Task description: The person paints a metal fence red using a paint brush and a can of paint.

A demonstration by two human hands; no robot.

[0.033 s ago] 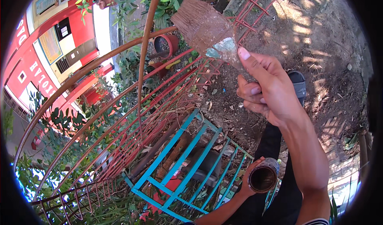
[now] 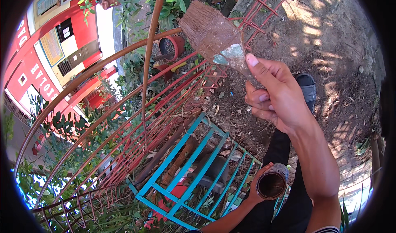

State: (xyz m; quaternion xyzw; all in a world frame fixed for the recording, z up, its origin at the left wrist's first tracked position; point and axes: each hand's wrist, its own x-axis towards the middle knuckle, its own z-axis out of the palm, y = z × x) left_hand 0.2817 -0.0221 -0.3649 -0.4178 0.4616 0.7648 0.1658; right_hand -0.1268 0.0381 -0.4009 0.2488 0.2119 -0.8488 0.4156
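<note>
My right hand (image 2: 274,94) is closed round the handle of a wide paintbrush (image 2: 214,37), held up before me. Its bristles are coated reddish brown and point up and left. Pale green and white paint patches mark the metal band, where my thumb presses. Lower down, my left hand (image 2: 258,185) grips a small round can (image 2: 272,185) by its left side. The can's mouth faces me, with dark brown inside and smears on the rim. Behind the brush run thin reddish-brown metal bars (image 2: 173,88); whether the bristles touch any of them I cannot tell.
A teal slatted metal frame (image 2: 192,167) lies left of the can. Curved brown rods (image 2: 103,63) arch across the left. Plant pots (image 2: 171,47) and leafy plants stand behind the bars. My sandalled foot (image 2: 306,88) rests on bare soil (image 2: 330,68). A red and cream building (image 2: 62,47) is beyond.
The brush has shifted slightly down in my right hand's grip, its bristle end a little lower. The left hand and can look unmoved.
</note>
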